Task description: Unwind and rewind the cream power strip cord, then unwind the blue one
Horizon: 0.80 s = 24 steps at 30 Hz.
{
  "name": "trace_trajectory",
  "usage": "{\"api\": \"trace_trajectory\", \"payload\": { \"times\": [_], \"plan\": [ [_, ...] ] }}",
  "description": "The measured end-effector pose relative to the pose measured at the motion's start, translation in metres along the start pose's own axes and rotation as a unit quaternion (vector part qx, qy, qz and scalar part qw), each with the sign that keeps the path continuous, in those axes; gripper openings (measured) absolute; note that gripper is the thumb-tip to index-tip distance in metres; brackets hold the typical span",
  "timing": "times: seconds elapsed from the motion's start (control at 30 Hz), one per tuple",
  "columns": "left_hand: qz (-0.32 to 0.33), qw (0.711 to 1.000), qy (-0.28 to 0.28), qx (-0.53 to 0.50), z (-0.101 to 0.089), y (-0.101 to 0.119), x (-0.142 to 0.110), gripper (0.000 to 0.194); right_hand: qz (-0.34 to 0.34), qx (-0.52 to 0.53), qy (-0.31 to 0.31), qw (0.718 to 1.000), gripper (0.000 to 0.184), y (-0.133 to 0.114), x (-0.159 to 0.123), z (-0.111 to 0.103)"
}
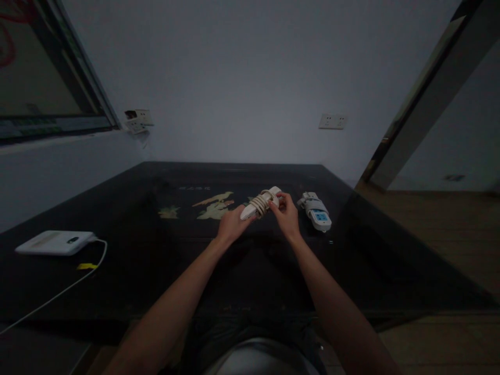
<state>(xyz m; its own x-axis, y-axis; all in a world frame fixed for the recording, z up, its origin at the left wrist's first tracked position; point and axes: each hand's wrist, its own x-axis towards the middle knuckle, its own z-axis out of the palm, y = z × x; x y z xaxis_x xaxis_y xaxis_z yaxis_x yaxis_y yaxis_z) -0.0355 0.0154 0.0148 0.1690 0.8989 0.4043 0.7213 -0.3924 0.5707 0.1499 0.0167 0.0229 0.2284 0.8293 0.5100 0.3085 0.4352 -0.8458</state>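
Note:
Above the dark table I hold a white power strip (250,210) at a slant, its pale cord (261,204) wound several times round its middle. My left hand (233,225) is closed round the strip's lower left end. At the upper right end, the fingers of my right hand (286,212) pinch the cord against the strip; the exact part under the fingertips is hard to make out. Right of my right hand, a second white power strip (321,221) with a blue label lies on the table, its own cord wrapped round it.
The black table (148,281) bears a painted bird-and-flower pattern (214,205). At its left lie a white box-like device (54,242) with a white cable (58,294) and a yellow scrap (86,266). Wall sockets (332,121) sit behind, and a window (42,67) is at left.

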Motion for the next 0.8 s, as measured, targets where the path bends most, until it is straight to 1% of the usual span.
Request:
{"api": "trace_trajectory", "payload": {
  "times": [0.17, 0.23, 0.43, 0.8],
  "plan": [
    [-0.029, 0.996, -0.028, 0.074, -0.0037, 0.0052, 0.0008, 0.031, -0.019, -0.017, -0.004, 1.000, 0.030, 0.0010, -0.0010, 0.0001],
    [-0.029, 0.996, -0.032, 0.080, -0.0035, 0.0058, 0.0007, 0.031, -0.023, -0.028, 0.001, 0.999, 0.029, 0.0014, -0.0012, 0.0002],
    [-0.016, 0.996, -0.037, 0.083, -0.0032, 0.0056, -0.0002, 0.029, -0.038, -0.120, 0.012, 0.992, 0.029, 0.0010, -0.0017, -0.0013],
    [-0.016, 0.992, -0.041, 0.119, -0.0066, 0.0110, -0.0018, 0.032, -0.074, -0.180, 0.018, 0.981, 0.031, 0.0005, -0.0009, -0.0027]
  ]
}}
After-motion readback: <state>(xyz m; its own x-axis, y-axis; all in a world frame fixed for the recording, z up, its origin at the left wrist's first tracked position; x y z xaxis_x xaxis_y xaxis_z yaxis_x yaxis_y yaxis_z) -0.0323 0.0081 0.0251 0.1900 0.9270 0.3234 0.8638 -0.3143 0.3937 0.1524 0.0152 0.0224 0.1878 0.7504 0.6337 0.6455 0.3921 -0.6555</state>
